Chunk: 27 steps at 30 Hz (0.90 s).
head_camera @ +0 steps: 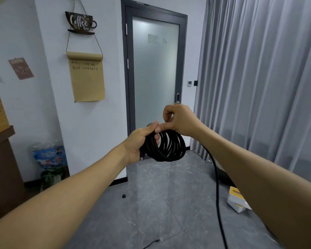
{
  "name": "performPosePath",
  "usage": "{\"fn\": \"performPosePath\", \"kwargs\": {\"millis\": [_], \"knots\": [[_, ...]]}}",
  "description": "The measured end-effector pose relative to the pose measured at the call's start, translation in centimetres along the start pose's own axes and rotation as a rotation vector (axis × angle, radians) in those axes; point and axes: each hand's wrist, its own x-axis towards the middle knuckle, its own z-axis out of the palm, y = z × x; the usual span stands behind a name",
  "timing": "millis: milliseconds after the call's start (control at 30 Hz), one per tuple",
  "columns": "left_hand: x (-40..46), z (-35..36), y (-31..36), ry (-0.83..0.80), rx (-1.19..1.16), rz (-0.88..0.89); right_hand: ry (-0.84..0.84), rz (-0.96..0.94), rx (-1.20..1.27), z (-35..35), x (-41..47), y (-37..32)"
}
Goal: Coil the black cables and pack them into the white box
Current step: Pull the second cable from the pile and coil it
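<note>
The left hand (142, 142) grips the coiled black cable (166, 147) in mid-air, keeping the loops stacked, while the right hand (180, 120) pinches the top strand to lay another turn. Slack (217, 184) trails to the floor, beside the white box (236, 200).

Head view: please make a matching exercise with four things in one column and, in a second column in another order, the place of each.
Things:
1. black cable coil
2. brown paper roll
3. white and yellow box
4. blue printed bag

Places:
A. on the floor under the right forearm
B. hanging on the wall, left of the door
C. held by the left hand
D. on the floor at the wall's foot, left side

Pairs: 1-C, 2-B, 3-A, 4-D
</note>
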Motion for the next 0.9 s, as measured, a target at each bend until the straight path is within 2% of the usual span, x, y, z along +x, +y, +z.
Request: {"fn": "performPosePath", "kwargs": {"millis": [67, 167, 267, 333, 400, 467, 567, 633, 767, 900], "knots": [[-0.1, 0.1, -0.1, -0.026, 0.03, 0.01, -0.039, 0.012, -0.005, -0.3, -0.1, 0.0], [0.1, -0.2, -0.5, 0.056, 0.084, 0.071, -0.165, 0.05, -0.034, -1.2, -0.5, 0.4], [0.3, -1.1, -0.1, 0.17, 0.023, 0.126, -0.249, 0.178, -0.101, -0.8, -1.7, 2.0], [0.4, -1.5, 0.1, 0.202, -0.023, 0.145, -0.278, 0.263, 0.003, 0.2, -2.5, 3.1], [0.2, -1.1, 0.0, 0.179, -0.123, 0.149, -0.281, 0.275, 0.194, 1.1, -2.9, 3.1], [0.1, -0.8, -0.3, 0.117, -0.334, 0.111, -0.239, 0.267, 0.405, 1.3, -2.9, 2.4], [-0.3, -0.5, -0.5, -0.061, -0.639, 0.035, -0.237, 0.317, 0.633, 1.1, -2.4, 1.0], [-0.4, -0.7, -1.0, -0.187, -0.73, 0.026, -0.274, 0.356, 0.741, 1.1, -2.2, 0.5], [-0.3, -1.0, -1.5, -0.265, -0.733, 0.033, -0.261, 0.366, 0.806, 1.4, -2.1, -0.3], [-0.1, -0.8, -0.7, -0.097, -0.571, -0.025, -0.191, 0.391, 0.8, 2.0, -1.7, 0.2]]}}
